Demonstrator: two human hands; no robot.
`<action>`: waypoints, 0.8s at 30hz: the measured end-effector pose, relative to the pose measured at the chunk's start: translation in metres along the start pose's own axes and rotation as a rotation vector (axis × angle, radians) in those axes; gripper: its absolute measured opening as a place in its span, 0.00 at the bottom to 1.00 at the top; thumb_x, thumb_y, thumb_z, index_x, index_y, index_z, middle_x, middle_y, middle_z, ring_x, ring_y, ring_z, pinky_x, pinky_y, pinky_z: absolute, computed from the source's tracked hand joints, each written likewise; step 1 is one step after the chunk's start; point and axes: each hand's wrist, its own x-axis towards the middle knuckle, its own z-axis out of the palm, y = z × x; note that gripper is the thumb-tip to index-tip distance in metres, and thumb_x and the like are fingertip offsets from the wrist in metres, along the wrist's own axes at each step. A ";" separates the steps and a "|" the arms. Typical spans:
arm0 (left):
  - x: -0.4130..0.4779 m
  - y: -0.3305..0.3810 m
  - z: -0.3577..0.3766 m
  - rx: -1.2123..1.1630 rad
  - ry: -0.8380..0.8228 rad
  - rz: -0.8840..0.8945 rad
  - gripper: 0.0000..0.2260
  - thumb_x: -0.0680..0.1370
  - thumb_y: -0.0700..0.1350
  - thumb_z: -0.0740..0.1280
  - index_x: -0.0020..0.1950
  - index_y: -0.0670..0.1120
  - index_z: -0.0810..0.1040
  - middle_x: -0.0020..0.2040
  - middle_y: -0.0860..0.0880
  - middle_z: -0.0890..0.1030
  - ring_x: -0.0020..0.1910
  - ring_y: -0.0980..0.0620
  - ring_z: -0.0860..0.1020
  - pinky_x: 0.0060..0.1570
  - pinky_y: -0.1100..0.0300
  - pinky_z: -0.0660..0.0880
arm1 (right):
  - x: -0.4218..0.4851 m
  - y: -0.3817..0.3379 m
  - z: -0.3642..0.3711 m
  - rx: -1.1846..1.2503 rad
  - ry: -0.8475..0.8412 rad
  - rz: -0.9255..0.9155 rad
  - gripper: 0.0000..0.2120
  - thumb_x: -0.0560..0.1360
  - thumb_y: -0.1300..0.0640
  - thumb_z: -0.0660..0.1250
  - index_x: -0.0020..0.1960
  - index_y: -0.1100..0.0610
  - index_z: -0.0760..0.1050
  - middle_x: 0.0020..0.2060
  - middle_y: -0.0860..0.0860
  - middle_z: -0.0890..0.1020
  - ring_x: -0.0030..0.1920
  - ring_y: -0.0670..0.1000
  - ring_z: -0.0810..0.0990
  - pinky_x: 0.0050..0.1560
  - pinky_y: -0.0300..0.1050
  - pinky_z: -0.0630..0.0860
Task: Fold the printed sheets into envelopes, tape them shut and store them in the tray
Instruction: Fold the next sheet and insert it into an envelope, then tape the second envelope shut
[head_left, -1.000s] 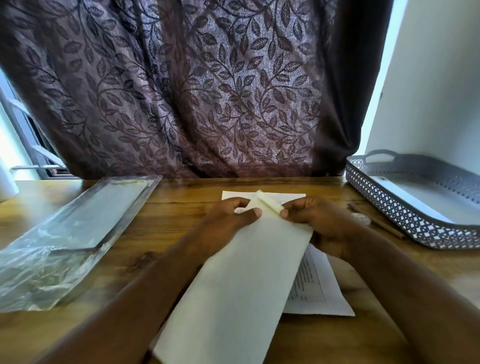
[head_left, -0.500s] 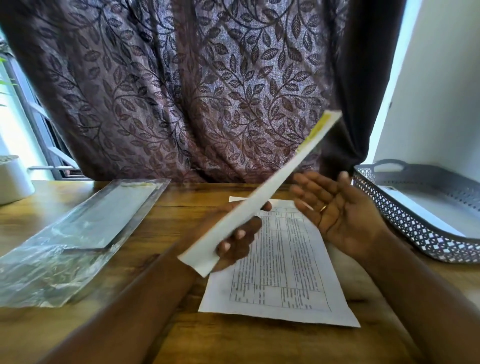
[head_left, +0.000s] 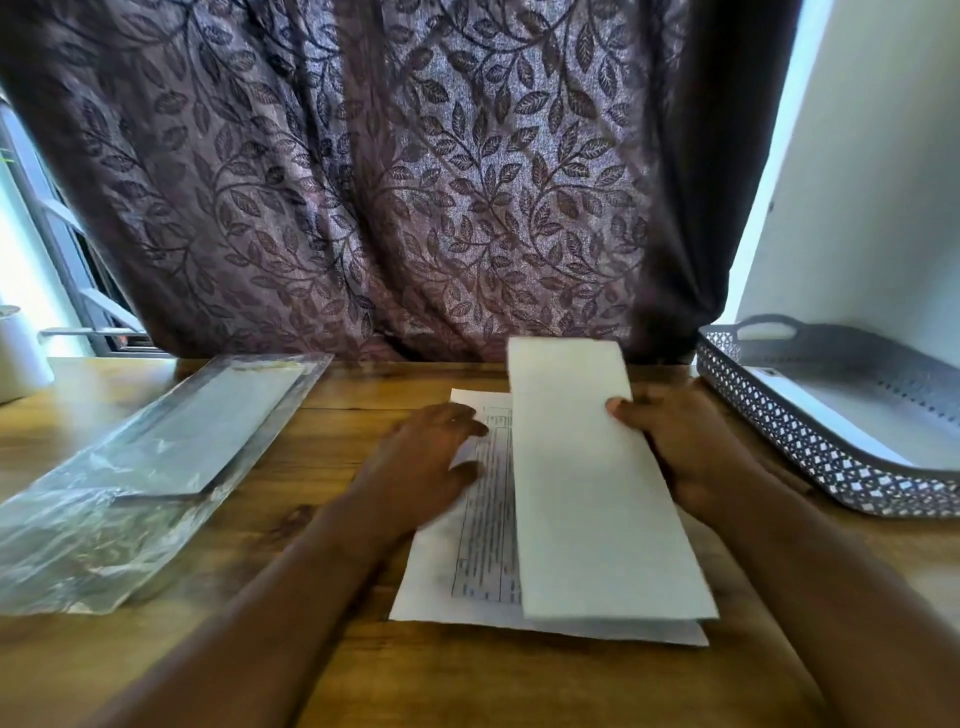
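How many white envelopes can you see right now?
2. One long envelope is held by the right hand over the printed sheet; another lies in the grey tray. More may be hidden.

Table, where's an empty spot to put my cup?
Bare wooden table lies between the clear plastic bag and the printed sheet, and along the near edge. The middle is crowded: both hands, white envelope. The grey lattice tray fills the right.

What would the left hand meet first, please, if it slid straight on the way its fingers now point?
Probably the folded envelope held by the right hand. The left hand lies on the printed sheet, fingers pointing right toward the envelope's long edge; their relative height is unclear.
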 end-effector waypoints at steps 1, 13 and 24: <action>0.003 -0.013 0.007 0.030 -0.030 -0.042 0.21 0.81 0.54 0.64 0.75 0.56 0.68 0.78 0.55 0.66 0.77 0.53 0.62 0.75 0.48 0.61 | 0.000 0.003 0.001 -0.111 0.000 0.016 0.06 0.77 0.61 0.70 0.52 0.64 0.82 0.46 0.61 0.87 0.46 0.64 0.86 0.53 0.65 0.81; 0.004 0.001 0.014 -0.087 0.181 0.008 0.22 0.81 0.51 0.66 0.75 0.54 0.68 0.79 0.52 0.63 0.77 0.49 0.62 0.75 0.44 0.62 | 0.002 0.018 0.013 -0.994 0.244 -0.222 0.21 0.76 0.49 0.70 0.66 0.55 0.77 0.57 0.55 0.84 0.56 0.58 0.81 0.51 0.46 0.75; -0.004 0.017 -0.013 -0.144 0.718 -0.069 0.36 0.74 0.42 0.72 0.79 0.45 0.58 0.81 0.43 0.52 0.80 0.44 0.52 0.75 0.39 0.54 | -0.031 0.002 -0.074 -1.018 0.392 -0.408 0.07 0.73 0.59 0.70 0.51 0.54 0.79 0.46 0.50 0.81 0.43 0.49 0.76 0.41 0.43 0.68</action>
